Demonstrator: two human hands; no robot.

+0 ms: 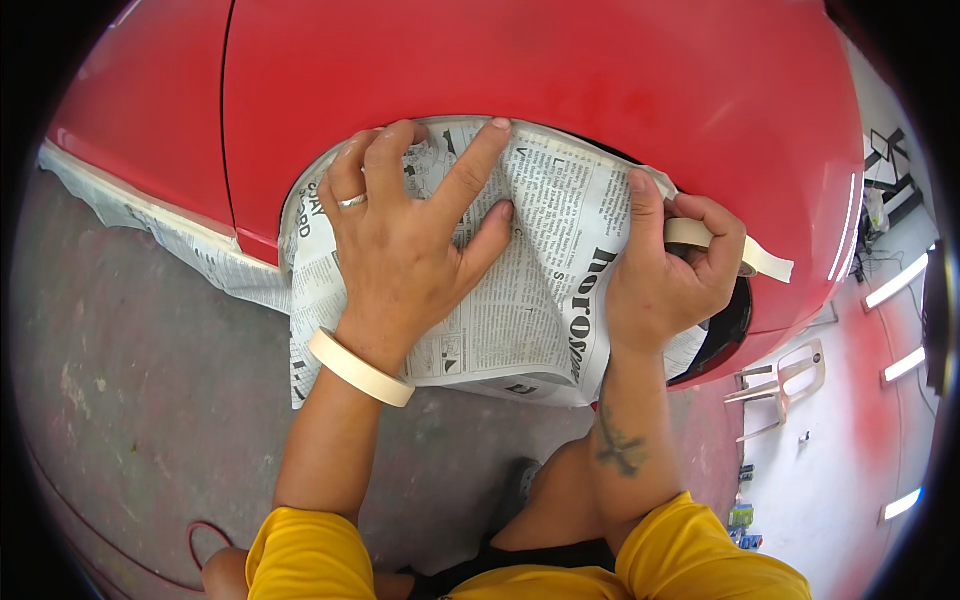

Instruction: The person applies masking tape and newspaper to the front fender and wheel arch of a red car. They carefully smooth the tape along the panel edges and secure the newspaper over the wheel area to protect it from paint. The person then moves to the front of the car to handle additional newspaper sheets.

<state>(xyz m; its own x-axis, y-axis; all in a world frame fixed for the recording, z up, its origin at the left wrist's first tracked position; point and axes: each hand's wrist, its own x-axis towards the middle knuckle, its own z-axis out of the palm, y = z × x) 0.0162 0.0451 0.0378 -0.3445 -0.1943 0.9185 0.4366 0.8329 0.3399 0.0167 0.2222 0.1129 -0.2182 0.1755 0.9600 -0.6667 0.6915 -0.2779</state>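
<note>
A sheet of newspaper (pixel 540 220) hangs over the wheel arch of a red car (pixel 520 60). Masking tape runs along its curved upper edge. My left hand (pixel 410 230) lies on the sheet with fingers spread, its fingertips pressing near the arch rim. Around the left wrist sits another roll of masking tape (pixel 360 372), worn like a bracelet. At the right of the arch, my right hand (pixel 665 260) is closed round a roll of masking tape (pixel 688 234), thumb against the taped paper edge. A loose tape end (pixel 770 264) sticks out to the right. The dark wheel-arch gap (pixel 735 325) shows below that hand.
Paper masking (pixel 180 240) covers the car's lower sill on the left. A red hose (pixel 205 535) lies on the stained floor (pixel 180 380). To the right are a plastic chair (pixel 790 385), a white wall with red patches, and lit tube lamps (pixel 897 283).
</note>
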